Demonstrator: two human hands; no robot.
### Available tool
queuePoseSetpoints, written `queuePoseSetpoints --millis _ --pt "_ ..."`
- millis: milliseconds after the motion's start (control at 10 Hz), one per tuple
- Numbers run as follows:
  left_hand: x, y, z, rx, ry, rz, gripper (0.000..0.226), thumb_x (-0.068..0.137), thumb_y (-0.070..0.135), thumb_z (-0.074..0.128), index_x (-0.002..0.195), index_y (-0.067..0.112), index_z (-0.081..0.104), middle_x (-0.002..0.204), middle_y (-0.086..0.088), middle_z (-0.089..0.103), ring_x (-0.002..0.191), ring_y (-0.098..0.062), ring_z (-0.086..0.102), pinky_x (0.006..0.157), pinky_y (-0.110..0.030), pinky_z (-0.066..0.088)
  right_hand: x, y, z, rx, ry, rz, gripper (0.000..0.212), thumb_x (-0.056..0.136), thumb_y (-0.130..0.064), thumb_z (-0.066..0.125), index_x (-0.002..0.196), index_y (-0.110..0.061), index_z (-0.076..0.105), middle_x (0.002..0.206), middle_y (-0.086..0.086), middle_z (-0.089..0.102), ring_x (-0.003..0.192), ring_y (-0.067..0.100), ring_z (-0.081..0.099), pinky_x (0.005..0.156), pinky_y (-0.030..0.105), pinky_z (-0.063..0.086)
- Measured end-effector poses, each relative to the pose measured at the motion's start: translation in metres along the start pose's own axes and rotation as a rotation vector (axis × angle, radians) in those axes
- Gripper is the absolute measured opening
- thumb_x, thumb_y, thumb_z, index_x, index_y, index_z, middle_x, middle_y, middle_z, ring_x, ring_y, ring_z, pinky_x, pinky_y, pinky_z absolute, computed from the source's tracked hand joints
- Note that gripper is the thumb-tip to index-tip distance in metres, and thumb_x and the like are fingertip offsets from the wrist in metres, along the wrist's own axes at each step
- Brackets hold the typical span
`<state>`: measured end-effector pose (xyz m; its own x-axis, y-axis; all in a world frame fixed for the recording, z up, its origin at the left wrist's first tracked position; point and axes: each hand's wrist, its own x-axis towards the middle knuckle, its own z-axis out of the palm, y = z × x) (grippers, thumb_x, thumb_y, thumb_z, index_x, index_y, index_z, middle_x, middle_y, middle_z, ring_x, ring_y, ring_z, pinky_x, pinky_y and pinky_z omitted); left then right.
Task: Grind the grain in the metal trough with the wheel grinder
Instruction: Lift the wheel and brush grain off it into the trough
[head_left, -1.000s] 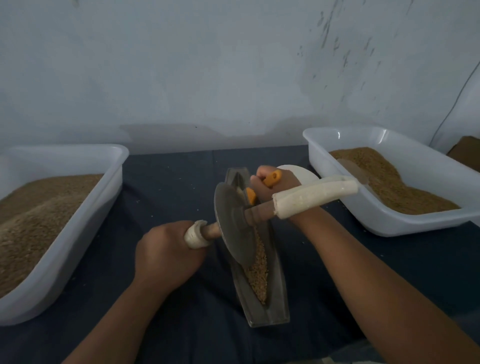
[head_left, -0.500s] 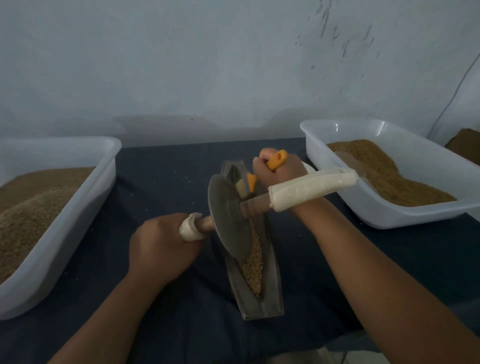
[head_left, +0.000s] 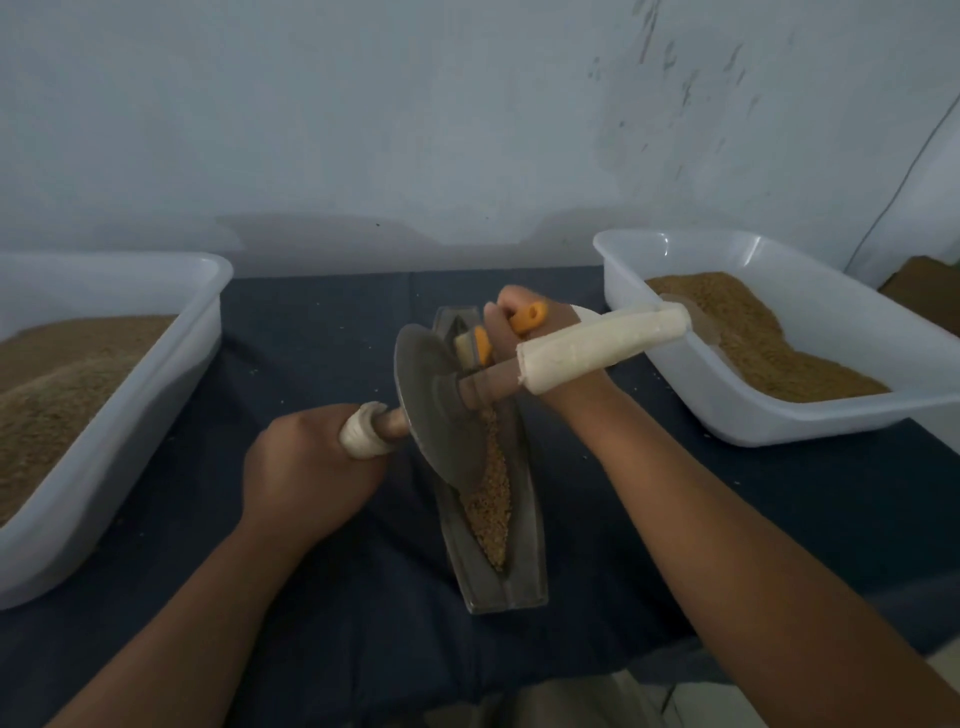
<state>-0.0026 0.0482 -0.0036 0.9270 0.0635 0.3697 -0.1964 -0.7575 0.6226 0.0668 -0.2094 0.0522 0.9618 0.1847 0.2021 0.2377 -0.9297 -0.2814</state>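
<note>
A narrow boat-shaped metal trough (head_left: 524, 577) lies lengthwise on the dark blue cloth, with brown grain (head_left: 491, 512) along its groove. The wheel grinder (head_left: 431, 400), a grey metal disc on a wooden axle, stands tilted in the trough's far half. My left hand (head_left: 306, 478) is closed around the axle's left cloth-wrapped end. The right wrapped handle (head_left: 602, 345) sticks out free above my right wrist. My right hand (head_left: 524, 332) reaches behind the disc and grips an orange-handled tool (head_left: 527, 317), whose working end is hidden.
A white plastic tub (head_left: 104, 415) of brown grain stands at the left. Another white tub (head_left: 810, 415) of grain stands at the right, close to the free handle. A pale wall rises behind the table. Loose grains dot the cloth.
The view has shifted slightly. The wheel, trough and both hands keep almost the same pose; the wheel has barely moved along the trough.
</note>
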Motion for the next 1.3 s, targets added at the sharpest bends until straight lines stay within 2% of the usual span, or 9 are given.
queuePoseSetpoints --millis 100,200,300,500,700,800,1000,1200,1300 --pt "0.0 -0.002 0.0 -0.021 0.002 -0.026 0.016 0.081 0.04 0.076 0.072 0.039 0.062 0.066 0.023 0.064 0.055 -0.006 0.06 0.054 -0.029 0.043 0.0 0.003 -0.003 0.002 -0.009 -0.059 0.029 0.103 -0.017 0.066 0.129 -0.005 0.066 0.134 0.018 0.063 0.125 0.036 0.057 0.084 0.03 0.033" --pt "0.003 -0.005 0.001 -0.056 0.01 -0.088 0.02 0.083 0.046 0.074 0.072 0.034 0.063 0.065 0.019 0.065 0.055 -0.006 0.061 0.054 -0.031 0.047 -0.015 0.014 -0.015 0.226 0.145 0.104 0.009 0.103 -0.02 0.06 0.101 -0.014 0.067 0.098 -0.007 0.073 0.091 0.007 0.067 0.072 0.017 0.043" --pt "0.005 -0.005 0.001 -0.093 0.016 -0.142 0.023 0.08 0.052 0.069 0.072 0.032 0.064 0.064 0.017 0.066 0.057 -0.007 0.062 0.055 -0.034 0.051 -0.043 0.029 -0.039 0.644 0.406 0.214 0.029 0.092 -0.047 0.07 0.072 -0.027 0.064 0.059 -0.008 0.065 0.05 0.002 0.059 0.044 0.014 0.042" --pt "0.008 -0.003 0.001 0.032 -0.018 -0.228 0.03 0.074 0.062 0.056 0.071 0.033 0.065 0.066 0.009 0.066 0.066 -0.018 0.065 0.061 -0.034 0.051 -0.084 0.035 -0.071 1.037 0.498 0.27 0.041 0.093 -0.061 0.07 0.069 -0.028 0.069 0.052 0.001 0.048 0.043 0.015 0.042 0.041 0.023 0.033" --pt "0.008 0.002 0.003 0.112 -0.042 -0.205 0.036 0.078 0.061 0.052 0.069 0.028 0.062 0.07 0.009 0.065 0.07 -0.022 0.065 0.065 -0.035 0.051 -0.098 -0.01 -0.05 0.894 -0.022 0.099 0.059 0.087 -0.082 0.06 0.072 -0.025 0.067 0.048 0.001 0.052 0.037 0.016 0.048 0.036 0.023 0.036" --pt "0.008 0.001 0.003 0.133 -0.044 -0.198 0.037 0.076 0.063 0.049 0.069 0.029 0.061 0.072 0.007 0.067 0.073 -0.026 0.065 0.069 -0.039 0.055 -0.093 -0.019 -0.04 0.627 -0.087 -0.019 0.052 0.097 -0.071 0.056 0.074 -0.026 0.064 0.049 0.002 0.058 0.038 0.013 0.055 0.039 0.018 0.042" --pt "0.013 -0.003 0.006 0.151 -0.053 -0.207 0.033 0.075 0.06 0.053 0.071 0.029 0.063 0.072 0.008 0.065 0.071 -0.024 0.063 0.069 -0.039 0.055 -0.081 -0.013 -0.045 0.555 0.085 -0.084 0.044 0.104 -0.057 0.058 0.073 -0.025 0.061 0.051 0.003 0.062 0.039 0.013 0.058 0.043 0.016 0.044" --pt "0.015 -0.008 0.008 0.164 -0.029 -0.184 0.034 0.075 0.06 0.054 0.069 0.028 0.063 0.068 0.008 0.063 0.068 -0.025 0.063 0.065 -0.037 0.051 -0.079 -0.014 -0.035 0.459 -0.125 -0.126 0.045 0.103 -0.056 0.058 0.074 -0.022 0.062 0.053 0.003 0.063 0.042 0.013 0.059 0.047 0.017 0.048" --pt "0.014 -0.007 0.008 0.179 -0.027 -0.164 0.034 0.075 0.062 0.053 0.069 0.029 0.062 0.07 0.008 0.063 0.071 -0.026 0.063 0.065 -0.036 0.048 -0.076 -0.016 -0.028 0.411 0.055 -0.165 0.044 0.105 -0.05 0.059 0.073 -0.02 0.059 0.054 0.001 0.064 0.045 0.011 0.063 0.054 0.014 0.049"
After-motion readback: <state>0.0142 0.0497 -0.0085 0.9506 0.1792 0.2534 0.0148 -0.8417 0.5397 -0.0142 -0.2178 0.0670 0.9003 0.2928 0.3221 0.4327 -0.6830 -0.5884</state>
